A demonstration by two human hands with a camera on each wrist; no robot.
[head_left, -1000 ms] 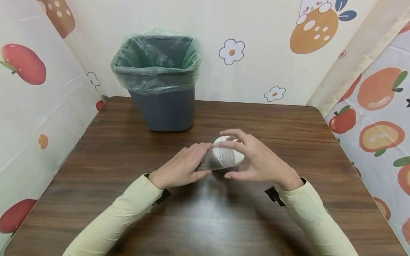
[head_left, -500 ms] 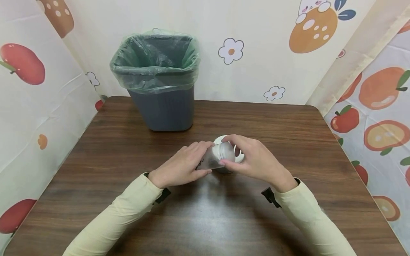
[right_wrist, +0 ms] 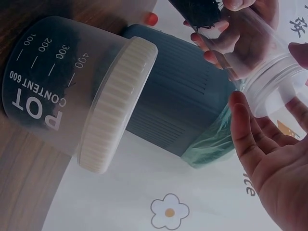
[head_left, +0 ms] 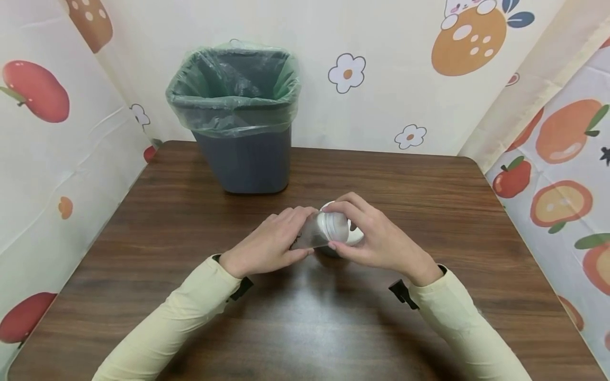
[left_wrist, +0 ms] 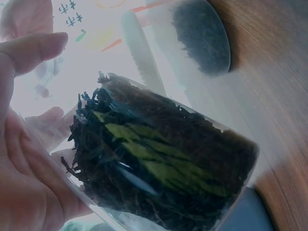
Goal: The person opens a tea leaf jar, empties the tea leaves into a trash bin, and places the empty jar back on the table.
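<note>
As fingers [right_wrist: 241, 115] grip jar [head_left: 320, 231], lidded pot [right_wrist: 79, 94] nearby

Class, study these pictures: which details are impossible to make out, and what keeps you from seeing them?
Head view: most of the white-lidded pot, hidden by the clear jar and the right hand.
Head view: the inside bottom of the bin, hidden by its front wall.
Right wrist view: the jar's base, cut off by the top edge.
Left wrist view: part of the left hand, cut off by the left edge.
</note>
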